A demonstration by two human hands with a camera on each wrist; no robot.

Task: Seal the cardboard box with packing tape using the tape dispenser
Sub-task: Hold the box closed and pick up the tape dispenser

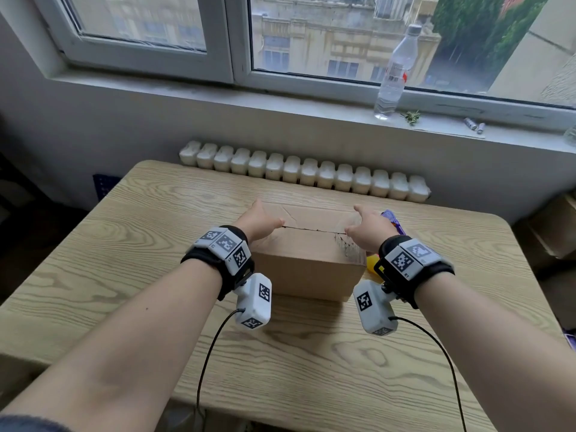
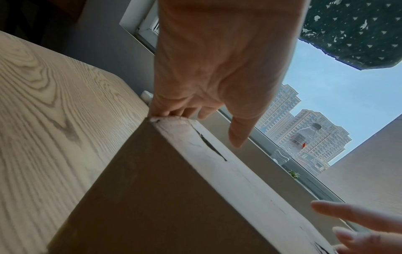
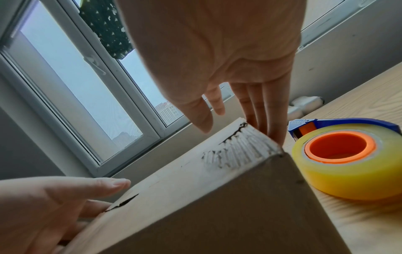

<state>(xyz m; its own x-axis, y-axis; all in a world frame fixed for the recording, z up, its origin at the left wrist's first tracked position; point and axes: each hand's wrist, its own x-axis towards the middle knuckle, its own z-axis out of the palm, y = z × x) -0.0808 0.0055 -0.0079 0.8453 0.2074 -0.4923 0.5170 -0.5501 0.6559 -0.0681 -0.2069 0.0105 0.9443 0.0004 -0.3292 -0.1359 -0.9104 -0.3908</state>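
A: Where's the cardboard box [image 1: 307, 260]?

B: On the table [image 1: 124, 275], between the hands. The left hand [image 1: 258, 222] and right hand [image 1: 367, 230] lie flat on its ends, fingers straight, gripping nothing, apparently pressing the flaps shut.

A: How will it handle?

B: Light, I'd guess, and stiff but worn. The torn patch by the right hand may take tape badly.

A: And the tape dispenser [image 3: 339, 154]?

B: Just beyond the right hand, beside the box. Take it by the blue frame, not the slick roll.
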